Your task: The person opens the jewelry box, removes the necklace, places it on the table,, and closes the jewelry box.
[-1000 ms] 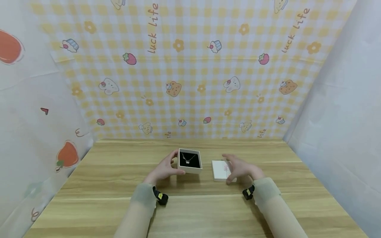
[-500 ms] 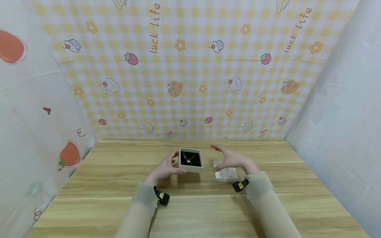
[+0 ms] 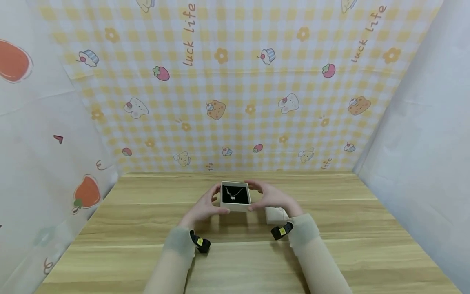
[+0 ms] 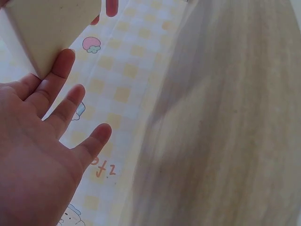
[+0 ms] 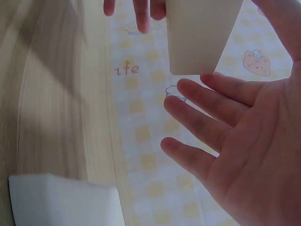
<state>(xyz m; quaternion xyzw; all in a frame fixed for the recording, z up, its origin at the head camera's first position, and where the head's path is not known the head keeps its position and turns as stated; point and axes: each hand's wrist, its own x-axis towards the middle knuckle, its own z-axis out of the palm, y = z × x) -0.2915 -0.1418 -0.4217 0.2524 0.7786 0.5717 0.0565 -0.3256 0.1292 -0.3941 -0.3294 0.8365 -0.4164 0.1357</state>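
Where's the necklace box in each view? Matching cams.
Head: box lower middle, between left hand and right hand.
Left wrist: box top left, cropped.
Right wrist: box top, right of centre, cropped.
Shared landmark: yellow-checked cloth.

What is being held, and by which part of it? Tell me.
The open white box, by its opposite sides: the left hand grips the left side, the right hand the right side.

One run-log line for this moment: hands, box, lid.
left hand: grips open box, raised; right hand: holds its right side; necklace: inside box; white lid: on table
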